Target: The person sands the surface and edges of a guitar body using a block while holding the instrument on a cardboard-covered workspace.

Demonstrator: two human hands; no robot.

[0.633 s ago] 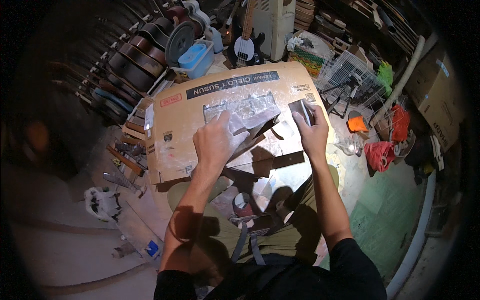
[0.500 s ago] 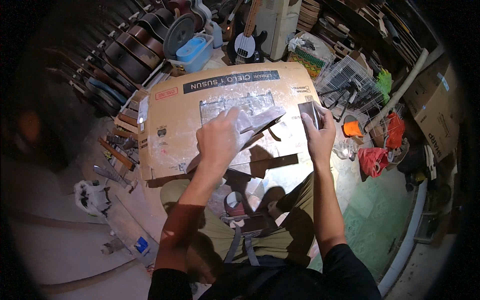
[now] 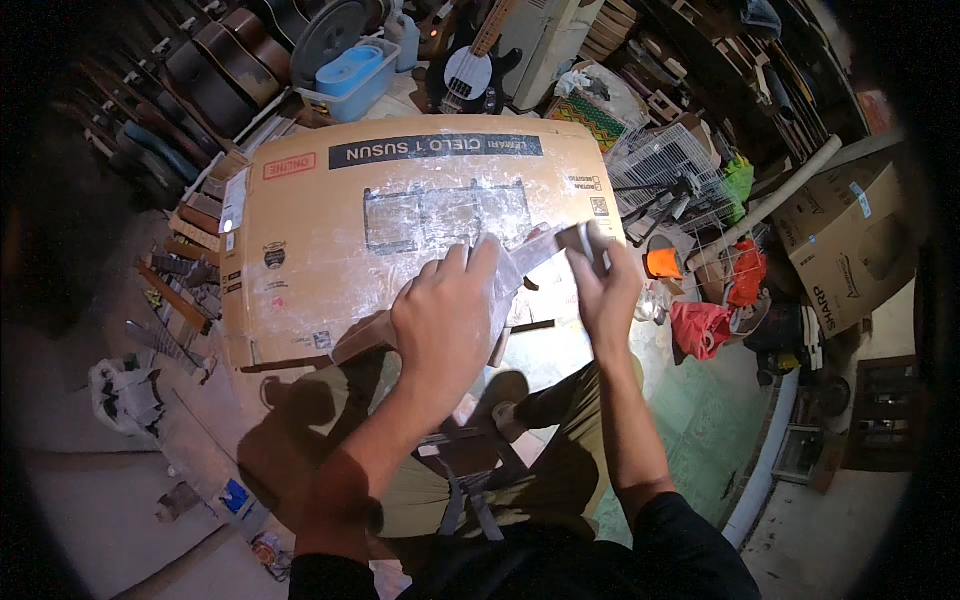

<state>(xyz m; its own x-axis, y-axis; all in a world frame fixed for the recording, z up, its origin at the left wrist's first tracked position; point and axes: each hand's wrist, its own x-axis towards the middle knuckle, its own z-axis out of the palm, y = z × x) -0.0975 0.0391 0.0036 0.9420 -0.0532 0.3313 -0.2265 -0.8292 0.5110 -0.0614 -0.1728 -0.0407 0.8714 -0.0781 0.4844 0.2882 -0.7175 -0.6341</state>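
Note:
My left hand (image 3: pixel 440 320) is wrapped over a long, dusty pale piece (image 3: pixel 356 340), perhaps wooden, which lies diagonally at the lower edge of a dust-streaked cardboard sheet (image 3: pixel 290 230). My right hand (image 3: pixel 605 285) grips a small dark block (image 3: pixel 574 238) between thumb and fingers, at the upper-right end of the pale piece; whether the two touch is hard to tell. Under my left hand much of the piece is hidden. My legs in olive trousers (image 3: pixel 540 420) show below the cardboard.
Guitars (image 3: pixel 220 70) crowd the back left, beside a plastic tub (image 3: pixel 350 95) and a dark bass (image 3: pixel 470 75). A wire cage (image 3: pixel 660 170), red bag (image 3: pixel 700 330), cardboard boxes (image 3: pixel 840 250) and white pipe (image 3: pixel 760 460) are at right; wood offcuts (image 3: pixel 175 300) at left.
The view has swung slightly. My right hand and dark block have moved left, in to the end of the pale piece; my left hand with the piece sits lower relative to the cardboard.

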